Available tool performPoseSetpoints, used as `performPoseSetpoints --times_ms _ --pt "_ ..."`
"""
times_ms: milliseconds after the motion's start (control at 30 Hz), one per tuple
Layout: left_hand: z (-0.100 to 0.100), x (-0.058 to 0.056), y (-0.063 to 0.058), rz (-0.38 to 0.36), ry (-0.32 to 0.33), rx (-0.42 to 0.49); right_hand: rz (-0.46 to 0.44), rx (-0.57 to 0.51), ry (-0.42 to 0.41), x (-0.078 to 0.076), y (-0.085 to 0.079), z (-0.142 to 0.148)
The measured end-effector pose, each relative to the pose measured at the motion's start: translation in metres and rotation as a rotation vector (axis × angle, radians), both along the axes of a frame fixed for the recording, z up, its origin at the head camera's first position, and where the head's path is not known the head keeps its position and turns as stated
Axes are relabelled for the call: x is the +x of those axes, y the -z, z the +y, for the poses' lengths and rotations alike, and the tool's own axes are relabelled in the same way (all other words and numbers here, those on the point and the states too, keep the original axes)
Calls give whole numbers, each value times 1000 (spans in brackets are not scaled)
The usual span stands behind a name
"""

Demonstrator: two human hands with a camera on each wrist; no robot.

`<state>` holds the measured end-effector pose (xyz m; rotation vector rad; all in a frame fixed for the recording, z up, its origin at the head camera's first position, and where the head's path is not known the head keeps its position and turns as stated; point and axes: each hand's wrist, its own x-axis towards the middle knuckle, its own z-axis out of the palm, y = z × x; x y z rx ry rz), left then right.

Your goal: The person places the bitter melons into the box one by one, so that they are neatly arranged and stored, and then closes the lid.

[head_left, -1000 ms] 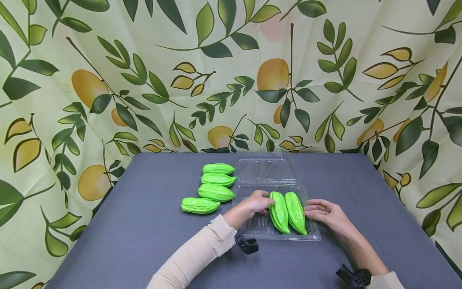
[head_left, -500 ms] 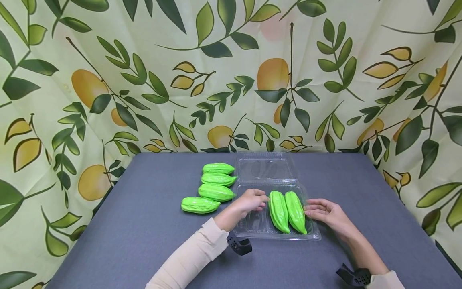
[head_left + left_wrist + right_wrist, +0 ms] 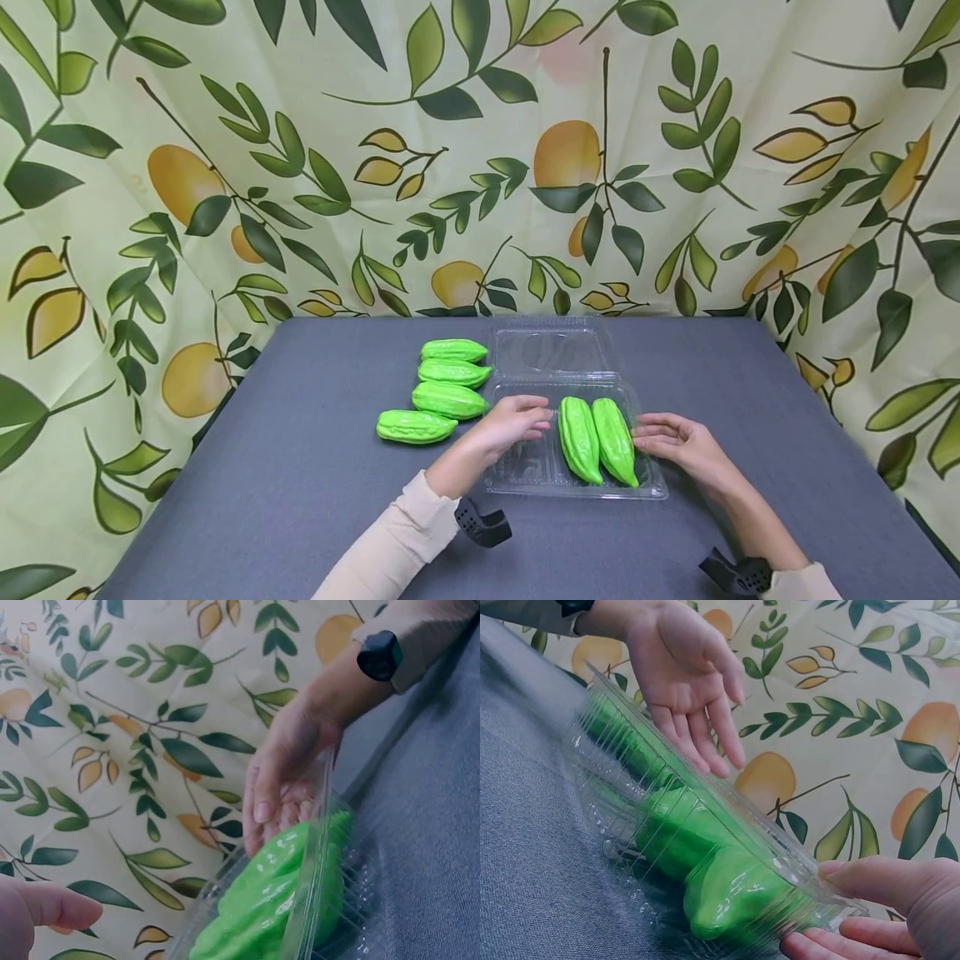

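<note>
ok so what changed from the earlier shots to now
The left hand has let go of the left gourd in the clear container and drawn back leftward. The right hand stays at the container's right rim; the right gourd and four loose gourds lie as before.

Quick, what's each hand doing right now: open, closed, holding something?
Left hand: open, holding nothing, over the clear container.
Right hand: holding the clear container by its right edge.
</note>
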<state>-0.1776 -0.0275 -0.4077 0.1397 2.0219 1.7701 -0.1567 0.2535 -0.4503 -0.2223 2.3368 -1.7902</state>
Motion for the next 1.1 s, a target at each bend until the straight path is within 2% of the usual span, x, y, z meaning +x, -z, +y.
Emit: performPoseSetpoints --times_ms 433,633,867,1100 --pt "-19 18 -8 62 53 72 -17 4 3 -1 0 0" --pt "-30 25 -7 85 84 87 -19 10 7 0 0 0" --pt "-41 33 -7 117 73 109 -11 4 2 0 1 1" --pt "-56 42 -4 196 33 85 -10 -2 1 -1 0 1"
